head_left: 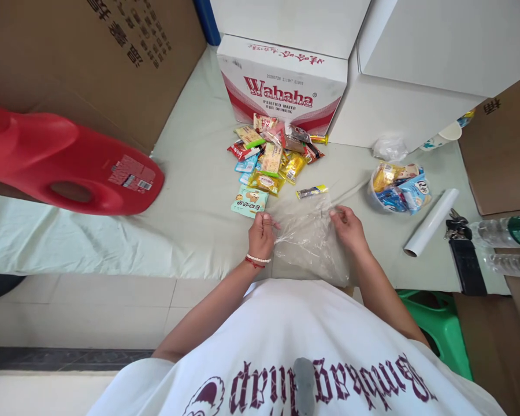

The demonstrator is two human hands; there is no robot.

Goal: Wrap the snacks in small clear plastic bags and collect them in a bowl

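A clear plastic bag is stretched between my two hands near the table's front edge. My left hand, with a white bead bracelet and a red cord at its wrist, pinches the bag's left side. On the other side my right hand grips the edge with thumb and fingers. Just beyond lies a heap of wrapped snacks, in yellow, red, blue and brown packets. A mint-green packet rests close to my left hand. One slim yellow-and-grey packet lies right behind the bag.
A clear tub of snacks, a white roll, keys and plastic bottles are on the right. At the back stands a Wahaha carton. A large red jug lies at left. A green stool is below the table.
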